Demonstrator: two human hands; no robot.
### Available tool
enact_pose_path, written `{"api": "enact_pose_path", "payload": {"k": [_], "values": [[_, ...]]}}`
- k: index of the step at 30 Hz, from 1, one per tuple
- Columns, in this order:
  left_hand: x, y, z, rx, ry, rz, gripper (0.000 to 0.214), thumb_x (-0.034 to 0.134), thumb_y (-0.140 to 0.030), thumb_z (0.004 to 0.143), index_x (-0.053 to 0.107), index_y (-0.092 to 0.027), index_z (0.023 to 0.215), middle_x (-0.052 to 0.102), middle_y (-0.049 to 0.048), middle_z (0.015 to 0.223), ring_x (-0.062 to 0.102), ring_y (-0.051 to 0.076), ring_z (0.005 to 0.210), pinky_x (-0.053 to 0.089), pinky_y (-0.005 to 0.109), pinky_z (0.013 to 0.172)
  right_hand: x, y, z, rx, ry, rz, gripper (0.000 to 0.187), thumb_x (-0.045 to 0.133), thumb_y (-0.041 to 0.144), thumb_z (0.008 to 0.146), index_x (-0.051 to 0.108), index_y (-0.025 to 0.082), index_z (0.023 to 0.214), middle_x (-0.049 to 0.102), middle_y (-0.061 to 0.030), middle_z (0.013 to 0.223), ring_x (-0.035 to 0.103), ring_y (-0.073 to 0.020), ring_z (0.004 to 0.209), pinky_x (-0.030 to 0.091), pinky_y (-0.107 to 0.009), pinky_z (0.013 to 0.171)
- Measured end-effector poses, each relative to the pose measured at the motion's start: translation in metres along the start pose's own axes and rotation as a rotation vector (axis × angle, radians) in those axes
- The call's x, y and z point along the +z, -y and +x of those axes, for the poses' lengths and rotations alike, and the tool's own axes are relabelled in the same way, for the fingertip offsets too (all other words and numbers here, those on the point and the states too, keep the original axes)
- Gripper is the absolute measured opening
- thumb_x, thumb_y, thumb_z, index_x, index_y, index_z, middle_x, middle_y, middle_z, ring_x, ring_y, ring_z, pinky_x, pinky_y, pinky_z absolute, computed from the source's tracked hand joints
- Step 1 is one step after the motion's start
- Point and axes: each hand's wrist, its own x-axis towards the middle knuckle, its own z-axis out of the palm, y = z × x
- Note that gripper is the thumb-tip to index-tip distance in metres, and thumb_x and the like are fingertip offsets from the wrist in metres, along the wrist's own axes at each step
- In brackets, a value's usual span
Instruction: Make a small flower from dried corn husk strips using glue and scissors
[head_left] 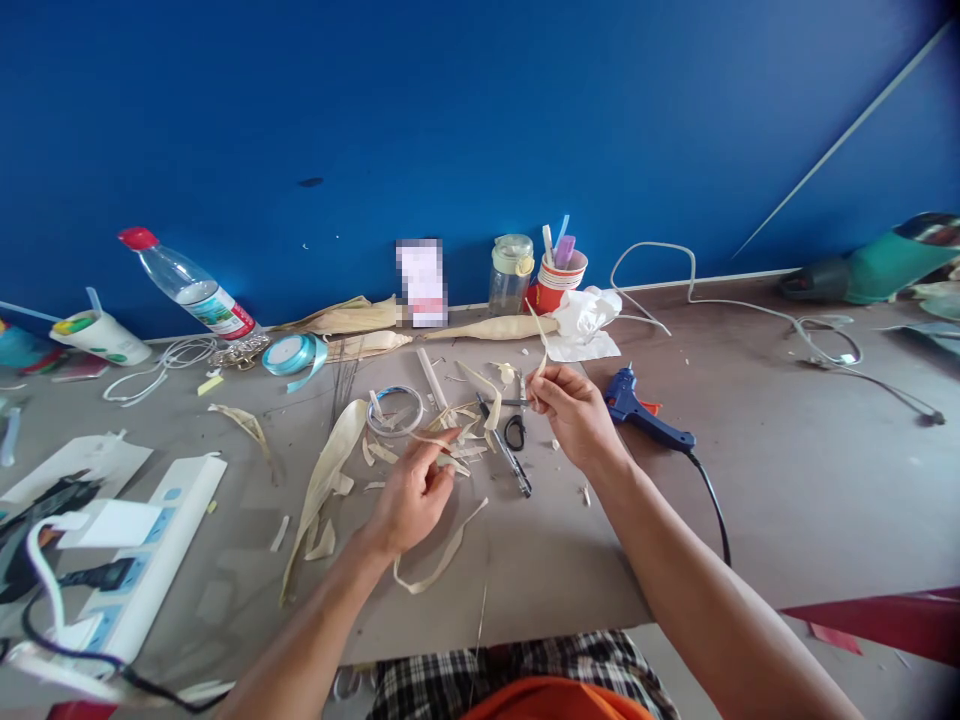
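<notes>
My right hand (574, 412) is closed in a pinch on a thin, pale strip of dried husk (538, 330), which points up from the fingertips. A short dark piece (514, 403) reaches those fingertips; whether they grip it I cannot tell. My left hand (416, 492) is low over the table among husk scraps (469, 453), index finger stretched out and thumb apart. Between the hands lie a pen (519, 474) and a black loop (514, 432). Just beyond my left hand is a ring-shaped roll (395, 411). A curled husk strip (442, 570) lies nearer me.
A blue glue gun (646, 410) with its cord is right of my right hand. At the back stand a jar (511, 275), a red paper cup (560, 283) and a tilted bottle (196, 290). Blue ribbon (289, 354) and a power strip (169, 540) lie left.
</notes>
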Motion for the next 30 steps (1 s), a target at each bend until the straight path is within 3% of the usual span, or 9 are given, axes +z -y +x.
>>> {"api": "enact_pose_path", "payload": {"k": [3, 7, 9, 13, 16, 21, 25, 28, 30], "values": [[-0.002, 0.000, 0.000, 0.055, -0.054, -0.028, 0.024, 0.046, -0.021, 0.084, 0.062, -0.018, 0.102, 0.064, 0.0076, 0.097, 0.059, 0.016, 0.084, 0.046, 0.027, 0.075, 0.004, 0.010, -0.012, 0.054, 0.368, -0.093, 0.010, 0.053, 0.024, 0.079, 0.058, 0.017, 0.075, 0.059, -0.0005, 0.070, 0.047, -0.0089, 0.059, 0.037, -0.022, 0.057], [-0.010, 0.004, 0.003, -0.135, -0.182, -0.074, 0.018, 0.045, -0.024, 0.084, 0.061, -0.016, 0.083, 0.064, 0.0072, 0.101, 0.059, 0.012, 0.071, 0.046, 0.023, 0.064, 0.016, 0.024, -0.032, 0.002, 0.962, -0.410, 0.012, 0.050, 0.014, 0.075, 0.061, 0.015, 0.080, 0.066, -0.0048, 0.087, 0.055, -0.0120, 0.069, 0.040, -0.023, 0.061], [-0.013, 0.006, 0.004, -0.159, -0.209, -0.063, 0.017, 0.047, -0.025, 0.083, 0.059, -0.015, 0.075, 0.062, 0.0078, 0.106, 0.059, 0.011, 0.070, 0.045, 0.022, 0.063, 0.023, 0.026, -0.041, -0.108, 1.102, -0.610, 0.016, 0.048, 0.009, 0.070, 0.061, 0.016, 0.077, 0.067, -0.0044, 0.093, 0.058, -0.0136, 0.077, 0.041, -0.024, 0.068], [-0.011, 0.007, 0.004, -0.142, -0.148, -0.057, 0.012, 0.048, -0.022, 0.081, 0.055, -0.015, 0.076, 0.061, 0.0086, 0.108, 0.052, 0.006, 0.056, 0.042, 0.020, 0.055, 0.030, 0.025, -0.049, -0.188, 1.196, -0.948, 0.017, 0.047, 0.011, 0.068, 0.062, 0.018, 0.072, 0.069, -0.0028, 0.083, 0.060, -0.0161, 0.076, 0.041, -0.026, 0.071], [-0.007, 0.006, 0.003, -0.130, -0.105, -0.043, 0.010, 0.048, -0.020, 0.080, 0.054, -0.015, 0.076, 0.059, 0.0089, 0.111, 0.045, 0.004, 0.049, 0.039, 0.020, 0.050, 0.025, 0.024, -0.046, -0.221, 1.175, -1.116, 0.016, 0.046, 0.013, 0.071, 0.062, 0.018, 0.070, 0.068, -0.0042, 0.078, 0.060, -0.0174, 0.073, 0.040, -0.027, 0.070], [-0.006, 0.004, 0.002, -0.127, -0.066, -0.008, 0.012, 0.047, -0.021, 0.081, 0.056, -0.015, 0.086, 0.060, 0.0075, 0.107, 0.046, 0.005, 0.051, 0.039, 0.020, 0.051, 0.004, 0.027, -0.031, -0.233, 0.965, -1.244, 0.017, 0.047, 0.012, 0.073, 0.060, 0.017, 0.065, 0.065, -0.0058, 0.072, 0.058, -0.0181, 0.073, 0.039, -0.029, 0.073], [-0.007, 0.001, 0.002, -0.052, 0.006, 0.060, 0.030, 0.049, -0.022, 0.081, 0.053, -0.016, 0.110, 0.062, 0.0038, 0.087, 0.051, 0.008, 0.054, 0.041, 0.020, 0.051, -0.007, 0.025, -0.019, -0.198, 0.840, -0.937, 0.016, 0.047, 0.009, 0.073, 0.061, 0.018, 0.071, 0.063, -0.0031, 0.077, 0.055, -0.0142, 0.072, 0.039, -0.026, 0.068], [-0.007, 0.002, 0.003, 0.072, 0.032, 0.129, 0.022, 0.049, -0.024, 0.083, 0.059, -0.017, 0.101, 0.062, 0.0054, 0.087, 0.058, 0.014, 0.071, 0.046, 0.024, 0.063, -0.003, 0.015, -0.015, -0.093, 0.570, -0.631, 0.011, 0.050, 0.017, 0.077, 0.061, 0.017, 0.074, 0.060, -0.0025, 0.080, 0.052, -0.0128, 0.072, 0.038, -0.024, 0.065], [-0.005, 0.004, 0.004, 0.124, 0.002, 0.155, 0.019, 0.046, -0.023, 0.086, 0.062, -0.018, 0.094, 0.063, 0.0067, 0.088, 0.059, 0.017, 0.082, 0.046, 0.027, 0.073, 0.003, 0.006, -0.016, 0.065, 0.416, -0.438, 0.011, 0.054, 0.025, 0.078, 0.060, 0.016, 0.074, 0.056, 0.0002, 0.070, 0.048, -0.0112, 0.064, 0.035, -0.024, 0.059]]}}
